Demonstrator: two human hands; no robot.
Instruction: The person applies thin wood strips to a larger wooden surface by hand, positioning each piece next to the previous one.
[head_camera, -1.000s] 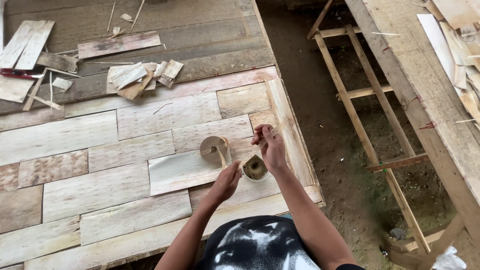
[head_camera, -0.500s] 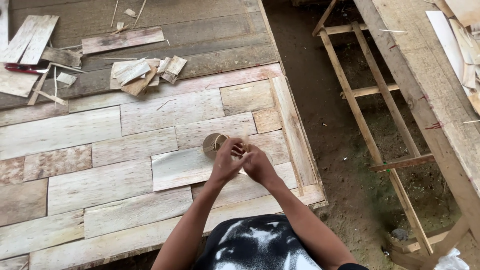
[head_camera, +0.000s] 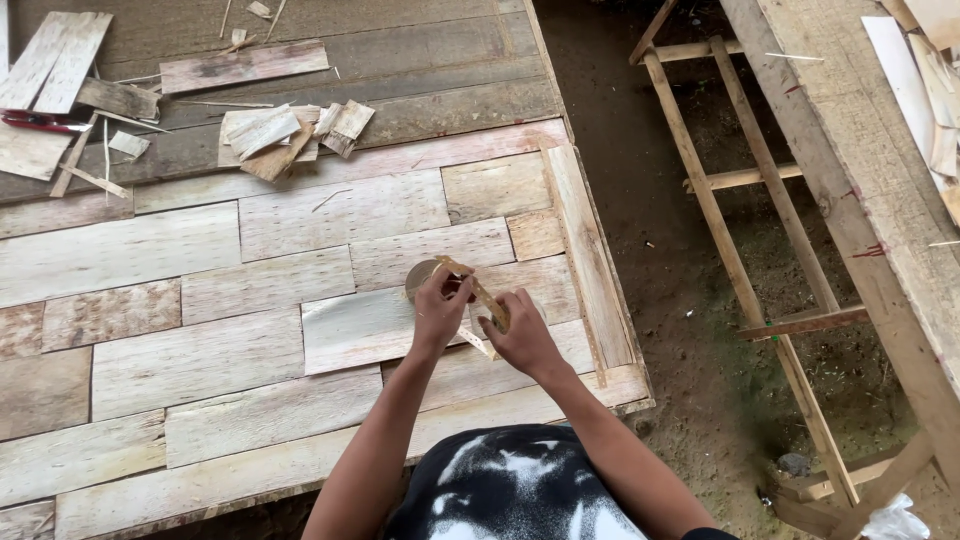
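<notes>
Two bare hands meet over a worktop (head_camera: 200, 350) of pale, rough wooden boards laid like patchwork. Left hand (head_camera: 440, 312) has its grip pinched on a round tan roll of tape (head_camera: 425, 275) resting on the boards; right hand (head_camera: 520, 335), just beside the roll, has its grip closed on the yellowish strip of tape (head_camera: 485, 295) pulled from it. Beyond the roll lie loose wood offcuts (head_camera: 280, 130). Right of the roll, past the worktop's edge, are bare dirt ground (head_camera: 650, 200) and a slatted wooden frame (head_camera: 740, 180).

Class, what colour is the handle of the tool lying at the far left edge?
Red, seen in the head view: the tool.
</notes>
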